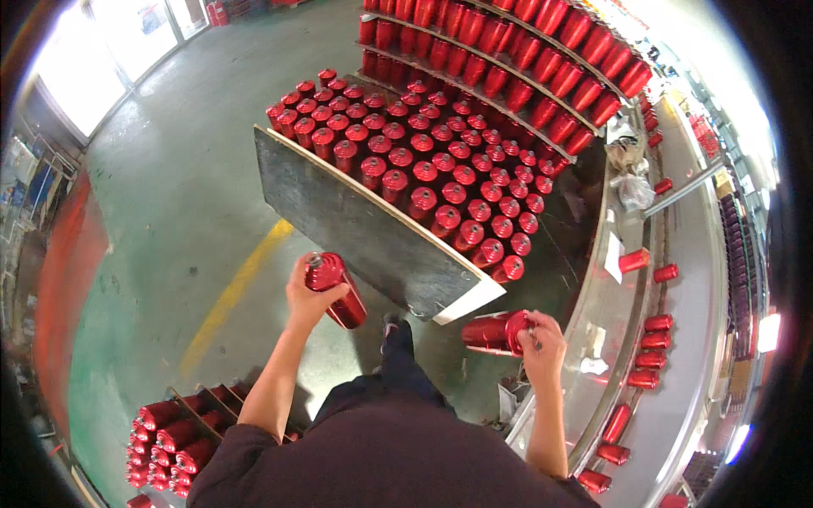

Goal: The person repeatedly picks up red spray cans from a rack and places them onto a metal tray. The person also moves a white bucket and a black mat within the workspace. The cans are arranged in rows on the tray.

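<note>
My left hand is closed round the domed top of a shiny red metal cylinder, which looks like a fire extinguisher body with a short neck. It hangs tilted over the floor, its lower end away to the right. At the neck of a second red cylinder, my right hand grips with its fingers curled. That cylinder lies nearly level, its base toward the left. Just beyond my hands, many like cylinders stand upright in rows behind a dark, pale-edged board.
Racked red cylinders rise in tiers at the back. Along the right runs a long metal conveyor bench with red cylinders lying on it. More are stacked on their sides at the lower left. A yellow line crosses the green floor.
</note>
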The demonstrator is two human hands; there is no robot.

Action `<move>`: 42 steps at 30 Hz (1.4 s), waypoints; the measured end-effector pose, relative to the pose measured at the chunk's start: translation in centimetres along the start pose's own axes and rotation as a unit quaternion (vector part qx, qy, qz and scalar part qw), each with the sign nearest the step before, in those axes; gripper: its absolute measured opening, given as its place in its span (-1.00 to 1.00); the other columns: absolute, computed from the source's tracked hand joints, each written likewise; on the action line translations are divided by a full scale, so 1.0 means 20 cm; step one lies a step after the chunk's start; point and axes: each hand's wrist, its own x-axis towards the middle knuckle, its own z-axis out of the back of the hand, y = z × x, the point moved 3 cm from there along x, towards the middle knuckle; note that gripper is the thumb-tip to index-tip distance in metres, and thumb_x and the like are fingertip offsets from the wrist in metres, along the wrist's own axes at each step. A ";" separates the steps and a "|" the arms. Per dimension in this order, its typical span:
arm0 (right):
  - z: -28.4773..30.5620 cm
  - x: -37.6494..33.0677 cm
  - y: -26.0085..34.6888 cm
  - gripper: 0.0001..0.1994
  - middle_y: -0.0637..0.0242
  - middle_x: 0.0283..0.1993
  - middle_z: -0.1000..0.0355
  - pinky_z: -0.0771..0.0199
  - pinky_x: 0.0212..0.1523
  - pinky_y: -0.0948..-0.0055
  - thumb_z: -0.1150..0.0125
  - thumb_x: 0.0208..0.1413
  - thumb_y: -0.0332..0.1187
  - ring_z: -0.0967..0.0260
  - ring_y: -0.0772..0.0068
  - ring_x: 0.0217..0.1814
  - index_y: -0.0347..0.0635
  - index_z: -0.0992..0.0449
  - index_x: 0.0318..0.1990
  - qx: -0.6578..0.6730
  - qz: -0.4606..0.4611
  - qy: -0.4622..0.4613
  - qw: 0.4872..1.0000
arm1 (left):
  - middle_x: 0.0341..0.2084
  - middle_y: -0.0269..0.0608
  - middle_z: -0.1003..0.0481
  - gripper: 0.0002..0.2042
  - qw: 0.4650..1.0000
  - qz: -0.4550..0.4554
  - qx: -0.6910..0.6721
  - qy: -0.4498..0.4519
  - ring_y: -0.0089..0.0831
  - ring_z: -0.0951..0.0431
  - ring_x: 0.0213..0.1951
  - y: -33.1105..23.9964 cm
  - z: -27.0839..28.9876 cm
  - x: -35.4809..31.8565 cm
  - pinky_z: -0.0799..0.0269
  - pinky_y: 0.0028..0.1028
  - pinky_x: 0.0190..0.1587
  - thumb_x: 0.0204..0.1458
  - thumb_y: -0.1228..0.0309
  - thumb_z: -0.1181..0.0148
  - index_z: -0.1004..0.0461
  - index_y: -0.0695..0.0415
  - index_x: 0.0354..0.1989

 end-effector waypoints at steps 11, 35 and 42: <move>-0.49 1.33 0.39 -0.76 0.13 -0.11 -0.57 -0.50 -0.08 0.29 -0.35 -0.02 -0.51 -0.53 0.11 -0.01 -0.36 -0.36 -0.56 0.034 0.158 0.002 0.987 | -0.16 -0.31 -0.52 -0.31 0.977 0.058 -0.057 -0.196 -0.49 -0.53 -0.14 -0.01 0.63 0.64 -0.48 -0.43 0.00 -0.30 0.48 -0.54 -0.38 0.12 0.12; -2.92 4.45 0.62 -0.75 0.14 -0.04 -0.54 -0.47 0.02 0.20 -0.33 0.04 -0.24 -0.49 0.03 -0.02 -0.30 -0.63 -0.31 -0.139 0.055 -0.117 0.982 | 0.06 -0.27 -0.36 -0.18 0.987 0.122 -0.013 -0.099 -0.34 -0.42 0.07 0.66 1.44 2.84 -0.43 -0.31 0.14 -0.37 0.65 -0.44 -0.27 0.05 0.22; -3.41 4.52 0.39 -0.74 0.08 -0.06 -0.53 -0.48 0.00 0.11 -0.32 0.04 -0.20 -0.49 -0.03 -0.01 -0.23 -0.62 -0.29 -0.187 -0.038 -0.044 0.981 | 0.04 -0.35 -0.31 -0.16 0.982 0.143 -0.003 -0.126 -0.38 -0.35 0.09 0.59 1.53 3.09 -0.33 -0.35 0.19 -0.45 0.61 -0.44 -0.28 0.01 0.18</move>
